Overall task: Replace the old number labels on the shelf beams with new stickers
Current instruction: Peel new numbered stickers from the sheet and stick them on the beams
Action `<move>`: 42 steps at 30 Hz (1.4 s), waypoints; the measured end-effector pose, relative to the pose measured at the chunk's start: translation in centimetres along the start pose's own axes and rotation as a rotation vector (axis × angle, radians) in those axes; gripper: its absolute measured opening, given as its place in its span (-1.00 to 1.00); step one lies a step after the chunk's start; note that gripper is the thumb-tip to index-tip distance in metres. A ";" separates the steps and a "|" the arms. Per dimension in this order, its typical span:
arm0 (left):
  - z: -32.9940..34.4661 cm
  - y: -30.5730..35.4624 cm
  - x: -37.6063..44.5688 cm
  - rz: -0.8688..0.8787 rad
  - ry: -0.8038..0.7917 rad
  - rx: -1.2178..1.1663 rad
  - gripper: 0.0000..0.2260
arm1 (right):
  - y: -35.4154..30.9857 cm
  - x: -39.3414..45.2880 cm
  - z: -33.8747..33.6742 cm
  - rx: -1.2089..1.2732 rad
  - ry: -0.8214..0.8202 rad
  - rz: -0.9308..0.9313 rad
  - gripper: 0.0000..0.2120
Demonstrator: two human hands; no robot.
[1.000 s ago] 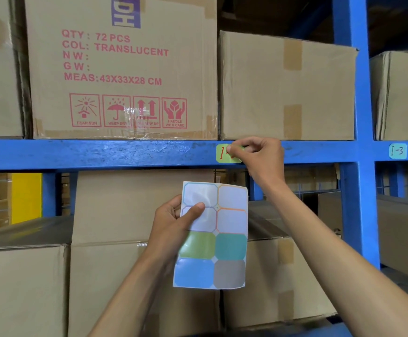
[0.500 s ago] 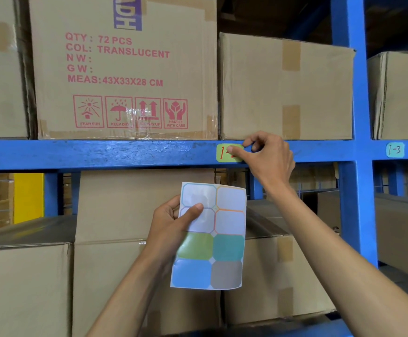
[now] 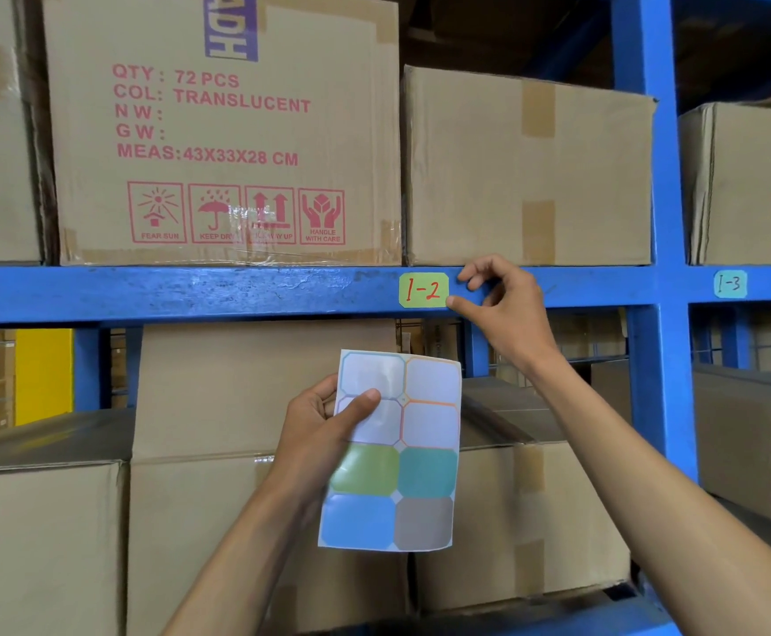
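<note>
A yellow-green sticker marked "1-2" (image 3: 423,290) in red is stuck on the front of the blue shelf beam (image 3: 190,293). My right hand (image 3: 507,309) is just right of it, thumb tip touching the sticker's lower right corner, the other fingers loosely curled against the beam. My left hand (image 3: 323,424) holds a sticker sheet (image 3: 397,475) below the beam, thumb across its upper left. The sheet's top four cells are bare white backing; a green, a teal, a blue and a grey sticker fill the lower half.
A teal sticker marked "1-3" (image 3: 730,283) sits on the beam past the blue upright (image 3: 649,176). Cardboard boxes (image 3: 218,130) fill the shelf above and the level below. A yellow post (image 3: 43,374) shows at the far left.
My right hand slid right along the beam, uncovering the whole "1-2" sticker; its thumb went from the sticker's middle to its right edge. The left hand and sheet stayed put.
</note>
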State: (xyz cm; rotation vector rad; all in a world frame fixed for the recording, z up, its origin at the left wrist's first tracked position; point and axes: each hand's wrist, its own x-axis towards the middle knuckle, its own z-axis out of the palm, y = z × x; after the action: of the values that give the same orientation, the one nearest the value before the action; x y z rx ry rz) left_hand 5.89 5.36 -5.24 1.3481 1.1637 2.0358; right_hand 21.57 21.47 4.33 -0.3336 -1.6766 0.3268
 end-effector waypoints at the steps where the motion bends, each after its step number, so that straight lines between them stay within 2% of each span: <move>1: 0.1 0.0 0.0 -0.001 -0.001 -0.004 -0.86 | 0.0 -0.1 0.0 -0.012 -0.011 -0.009 -0.76; 4: 0.4 -0.1 0.0 -0.008 -0.008 -0.005 -0.84 | -0.6 0.0 0.8 -0.084 0.028 0.003 -0.71; 9: 0.1 -0.5 -0.4 -0.014 -0.008 -0.020 -0.86 | -2.8 0.5 3.7 -0.273 0.171 0.158 -0.37; 13: -0.7 -0.9 -0.8 -0.008 -0.008 0.001 -0.86 | -2.8 0.5 4.4 -0.340 0.209 0.164 -0.31; 18: -1.3 -1.1 -1.1 -0.002 -0.008 0.029 -0.86 | -2.0 0.1 3.7 -0.283 0.158 0.121 -0.39; 24: -0.1 -1.4 -1.3 -0.001 0.036 0.058 -0.90 | -1.4 -1.5 1.4 0.052 -0.002 0.084 -0.60; 27: 0.6 -1.5 -1.3 0.005 0.067 0.062 -0.92 | -1.6 -3.2 0.4 0.141 -0.082 0.095 -0.69; 32: 1.9 -2.0 -1.5 0.020 0.102 0.035 -0.85 | -1.2 -6.4 -1.5 0.246 -0.314 0.249 -0.69; 37: 3.7 -2.9 -2.0 0.000 0.109 0.007 -0.87 | 0.4 -9.5 -4.2 0.300 -0.460 0.433 -0.64; 39: 4.9 -3.5 -2.3 -0.019 0.095 -0.011 -0.86 | 1.0 -10.8 -5.5 0.325 -0.461 0.459 -0.66; 42: 7.2 -4.8 -3.3 -0.072 0.038 -0.031 -0.81 | 1.8 -12.7 -8.3 0.360 -0.374 0.523 -0.72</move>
State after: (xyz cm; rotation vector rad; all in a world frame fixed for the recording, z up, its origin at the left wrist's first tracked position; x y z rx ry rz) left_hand 13.38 8.54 -9.72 1.2405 1.1750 2.0284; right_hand 31.43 18.25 -6.87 -0.4572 -1.8301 1.1216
